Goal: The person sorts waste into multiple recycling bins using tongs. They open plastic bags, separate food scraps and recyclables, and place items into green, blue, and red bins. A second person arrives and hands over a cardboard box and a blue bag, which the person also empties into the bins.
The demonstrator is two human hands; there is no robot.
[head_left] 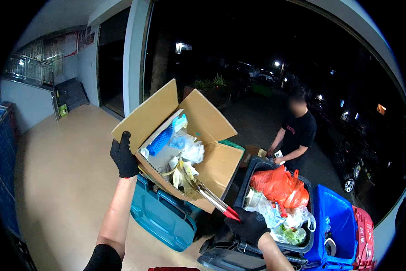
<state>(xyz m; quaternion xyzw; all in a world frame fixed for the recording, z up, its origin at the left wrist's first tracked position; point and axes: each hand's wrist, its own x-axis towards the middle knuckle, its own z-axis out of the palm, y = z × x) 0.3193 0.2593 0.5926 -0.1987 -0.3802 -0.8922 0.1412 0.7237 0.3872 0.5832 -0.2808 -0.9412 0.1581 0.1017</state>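
My left hand (124, 156), in a black glove, grips the left edge of an open cardboard box (219, 165). The box is tilted, its flaps spread, above a bin with a teal lid (160, 217). Inside lie crumpled clear plastic bags (191, 150), a blue mesh-like piece (160, 141) and yellowish wrappers (181, 175). My right hand (248, 226), also black-gloved, is closed around metal tongs (213, 198) with red grips. The tongs' tips reach into the box at the yellowish wrappers; whether they pinch anything, I cannot tell.
A dark bin (309, 241) at right holds a red plastic bag (282, 186) and other bagged rubbish. Beside it stand a blue-lined bin (334, 198) and a red bin (364, 235). Another person (298, 131) in black stands beyond the bins, holding something white.
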